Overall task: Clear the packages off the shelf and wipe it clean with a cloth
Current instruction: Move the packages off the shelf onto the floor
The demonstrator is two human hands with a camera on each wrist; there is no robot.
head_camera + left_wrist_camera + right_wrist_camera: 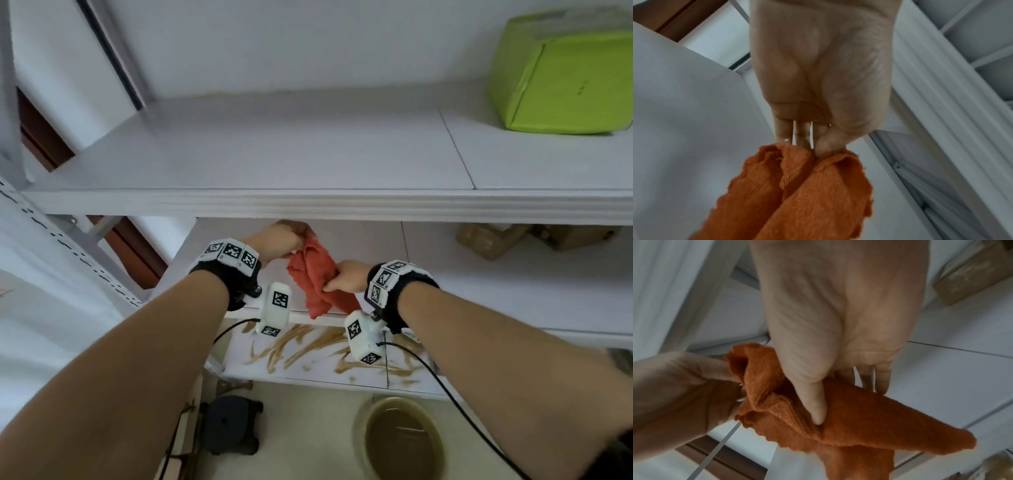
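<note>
An orange-red cloth (317,277) hangs bunched between both hands in front of the white middle shelf (496,284). My left hand (286,240) pinches its upper end between thumb and fingers (807,146), with the cloth (797,191) drooping from them. My right hand (346,275) grips the cloth (849,421) lower down, thumb (813,402) pressed onto the folds. The left hand (684,389) also shows in the right wrist view. Brown cardboard packages (489,238) sit at the right of the middle shelf. The lowest shelf (308,353) is smeared with brown streaks.
A green box (561,75) stands on the upper shelf (274,154) at the far right. On the floor below are a round basin of murky water (402,442) and a dark stool (233,425). Cables run from both wrist cameras.
</note>
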